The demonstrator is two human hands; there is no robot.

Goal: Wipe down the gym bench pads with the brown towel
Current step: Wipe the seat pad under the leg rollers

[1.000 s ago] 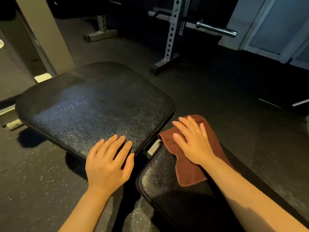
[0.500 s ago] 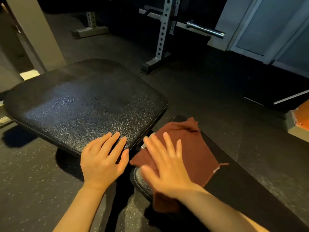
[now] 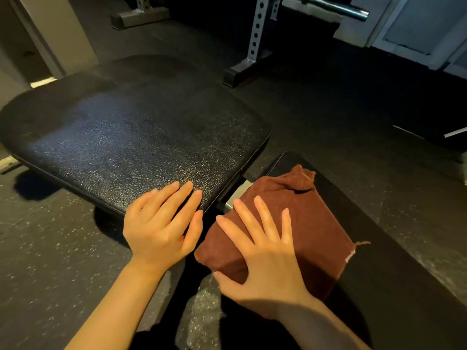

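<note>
- The right hand point(image 3: 262, 253) lies flat on the brown towel point(image 3: 298, 223), its fingers point(image 3: 261, 210) straight and spread, pressing the cloth down rather than clutching it; the thumb runs along the towel's near edge.
- The left hand point(image 3: 161, 223) rests palm down with fingers straight and close together, fingertips on the near edge of the seat pad point(image 3: 121, 137). It holds nothing and seems only to brace.
- The towel is folded into a rough rectangle and covers the front end of the back pad point(image 3: 394, 274), draped over that pad's near corner, with a bunched fold at its far end and a frayed tag on the right side.
- Between the two pads a bit of metal frame point(image 3: 233, 200) shows in the gap, just beside the towel.
- Farther out are the speckled rubber floor point(image 3: 50, 248), a perforated rack upright point(image 3: 256, 29) and a barbell end point(image 3: 336, 7).
- Progress, as a judgement: wiping is under way on the front end of the back pad. The long stretch of that pad to the right lies bare of the towel and looks to be left. The seat pad has a dull sheen, but whether it has been wiped I cannot tell.
</note>
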